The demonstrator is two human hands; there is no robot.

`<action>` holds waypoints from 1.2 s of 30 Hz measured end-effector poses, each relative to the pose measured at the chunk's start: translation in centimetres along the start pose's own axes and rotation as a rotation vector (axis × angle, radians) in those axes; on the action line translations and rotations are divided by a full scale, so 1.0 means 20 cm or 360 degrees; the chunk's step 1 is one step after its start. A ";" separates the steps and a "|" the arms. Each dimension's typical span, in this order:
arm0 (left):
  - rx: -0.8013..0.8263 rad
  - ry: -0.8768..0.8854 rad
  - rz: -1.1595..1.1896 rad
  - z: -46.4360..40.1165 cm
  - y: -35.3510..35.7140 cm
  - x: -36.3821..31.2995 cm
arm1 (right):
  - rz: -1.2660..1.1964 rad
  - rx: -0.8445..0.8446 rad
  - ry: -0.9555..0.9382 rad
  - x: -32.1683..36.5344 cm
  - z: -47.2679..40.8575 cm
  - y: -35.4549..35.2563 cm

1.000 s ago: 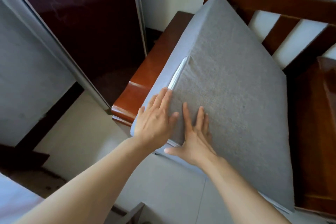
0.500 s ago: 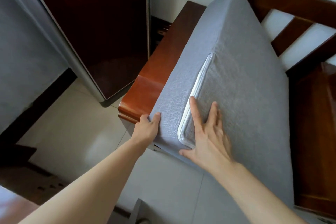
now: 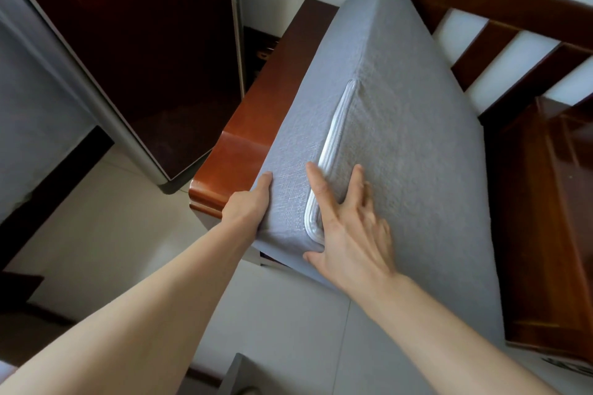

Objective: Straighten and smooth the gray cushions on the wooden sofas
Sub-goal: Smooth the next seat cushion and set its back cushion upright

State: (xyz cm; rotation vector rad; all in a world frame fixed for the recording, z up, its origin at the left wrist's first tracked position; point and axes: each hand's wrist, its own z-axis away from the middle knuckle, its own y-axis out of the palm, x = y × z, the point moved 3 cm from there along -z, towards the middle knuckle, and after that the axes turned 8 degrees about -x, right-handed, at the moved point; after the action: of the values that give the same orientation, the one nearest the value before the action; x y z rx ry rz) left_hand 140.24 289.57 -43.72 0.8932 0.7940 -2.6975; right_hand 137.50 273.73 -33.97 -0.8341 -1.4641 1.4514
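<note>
Gray cushion (image 3: 401, 138), centre frame: left hand (image 3: 248, 207) grips its side edge, right hand (image 3: 349, 228) presses flat, fingers spread (likely foam: light, firm, best held at edges).

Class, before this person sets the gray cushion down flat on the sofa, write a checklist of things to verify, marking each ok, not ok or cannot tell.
1. Left hand grips the gray cushion at its side edge: ok.
2. Right hand rests spread on the cushion face: ok.
3. White zipper fully closed: cannot tell.
4. Cushion lying flat on the seat: not ok, it is tilted up over the wooden armrest.
5. Cushion fabric smooth: ok where visible.
6. Seat beneath the cushion free of objects: cannot tell, hidden.
</note>
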 end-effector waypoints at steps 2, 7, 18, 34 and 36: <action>-0.0007 0.0039 -0.0052 0.03 -0.02 -0.03 | -0.0023 -0.0054 0.0001 0.00 0.01 -0.05; -0.0043 0.0186 -0.0117 0.17 -0.13 -0.22 | -0.0150 -0.0259 0.0059 0.04 0.06 -0.25; -0.0272 0.0858 -0.0610 0.69 -0.24 -0.84 | -0.0495 -0.0454 0.0424 -0.04 0.27 -0.72; -0.0436 0.1733 -0.1274 1.37 0.29 -0.90 | -0.1100 -0.0428 0.1219 -0.56 0.60 -0.86; -0.0498 0.1747 -0.1297 1.41 0.31 -0.87 | -0.1218 -0.0418 0.1192 -0.63 0.63 -0.86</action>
State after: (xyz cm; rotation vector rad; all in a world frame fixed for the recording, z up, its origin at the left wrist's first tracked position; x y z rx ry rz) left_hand 142.28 269.18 -16.86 2.3928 2.0655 -2.2471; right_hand 132.84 255.74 -17.64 -0.7304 -1.1776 0.3139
